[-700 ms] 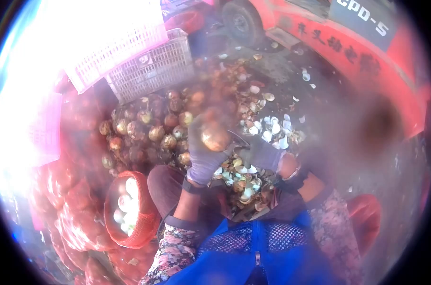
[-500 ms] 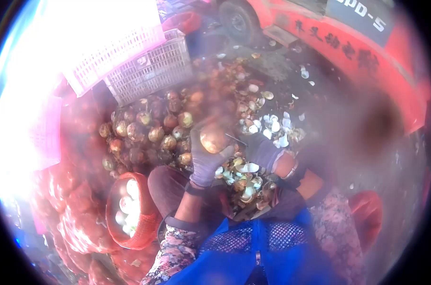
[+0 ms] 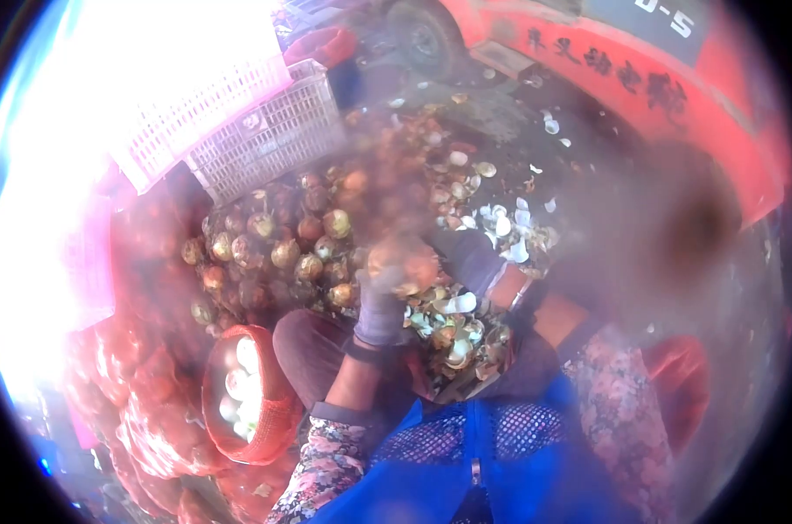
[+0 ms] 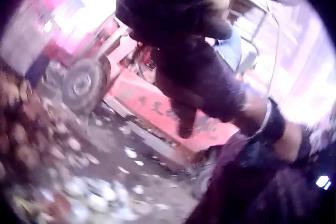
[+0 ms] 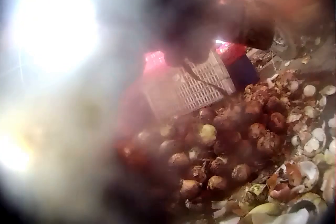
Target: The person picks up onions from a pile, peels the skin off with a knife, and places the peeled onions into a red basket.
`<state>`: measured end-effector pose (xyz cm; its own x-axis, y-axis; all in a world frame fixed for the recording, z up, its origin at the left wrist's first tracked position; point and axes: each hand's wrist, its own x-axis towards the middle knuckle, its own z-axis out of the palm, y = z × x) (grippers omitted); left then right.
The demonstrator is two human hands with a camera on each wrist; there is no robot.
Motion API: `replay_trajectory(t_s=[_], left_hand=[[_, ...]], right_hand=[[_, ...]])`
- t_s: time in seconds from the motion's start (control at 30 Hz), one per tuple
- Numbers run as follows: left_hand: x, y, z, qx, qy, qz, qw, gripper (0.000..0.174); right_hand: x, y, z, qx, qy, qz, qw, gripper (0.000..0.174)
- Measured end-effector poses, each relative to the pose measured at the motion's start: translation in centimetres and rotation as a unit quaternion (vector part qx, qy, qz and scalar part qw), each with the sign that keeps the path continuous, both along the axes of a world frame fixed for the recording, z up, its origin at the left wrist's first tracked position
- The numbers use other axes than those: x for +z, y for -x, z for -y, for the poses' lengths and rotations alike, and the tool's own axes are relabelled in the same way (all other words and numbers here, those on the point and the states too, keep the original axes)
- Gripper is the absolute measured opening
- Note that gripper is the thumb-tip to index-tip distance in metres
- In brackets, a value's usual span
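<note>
In the head view my gloved left hand (image 3: 381,307) holds a brown-skinned onion (image 3: 403,265) over the gap between my knees. Close at the onion's right is my gloved right hand (image 3: 476,260), gripping a knife. Its thin, dark blade (image 5: 210,82) shows in the right wrist view below the blurred hand. The left wrist view has the right hand (image 4: 210,85) dark, reaching in from the right. Below both hands lies a heap of peeled skins (image 3: 455,336). Unpeeled onions (image 3: 284,253) are piled just beyond my left hand.
A red basket (image 3: 274,437) of peeled white onions stands by my left knee, next to red mesh sacks (image 3: 147,397). White plastic crates (image 3: 269,140) stand behind the pile. A red forklift (image 3: 623,65) is at the far right, with scattered skins (image 3: 501,225) on the ground before it.
The onion has turned in my left hand and sits slightly lower and to the right. The knife blade, visible beside the onion earlier, no longer shows clearly in the head view, which has shifted slightly.
</note>
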<state>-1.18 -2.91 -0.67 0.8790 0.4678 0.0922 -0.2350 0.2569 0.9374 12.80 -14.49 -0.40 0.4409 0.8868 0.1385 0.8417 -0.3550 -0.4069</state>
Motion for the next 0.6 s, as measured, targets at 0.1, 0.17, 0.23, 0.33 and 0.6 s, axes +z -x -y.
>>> replay_trajectory(t_s=[0.1, 0.17, 0.23, 0.33, 0.6], left_hand=[[-1.6, 0.1, 0.4, -0.053, 0.209, 0.061, 0.975, 0.061], [-0.7, 0.4, 1.0, -0.050, 0.232, 0.080, 0.968, 0.057], [0.5, 0.4, 1.3, -0.045, 0.234, 0.046, 0.970, 0.062], [-0.6, 0.6, -0.1, -0.063, 0.163, 0.029, 0.984, 0.070], [1.4, 1.5, -0.8, -0.117, 0.175, 0.048, 0.976, 0.084]], right_hand=[[-0.4, -0.9, 0.4, 0.029, -0.004, 0.068, 0.997, 0.053], [-0.3, -0.7, 0.4, 0.019, -0.024, 0.018, 0.999, 0.053], [-2.7, -0.5, 0.0, 0.057, -0.105, 0.039, 0.992, 0.052], [-1.5, 0.5, -0.8, 0.184, -0.312, -0.004, 0.932, 0.054], [3.1, 0.1, 2.3, 0.165, -0.146, -0.389, 0.894, 0.043]])
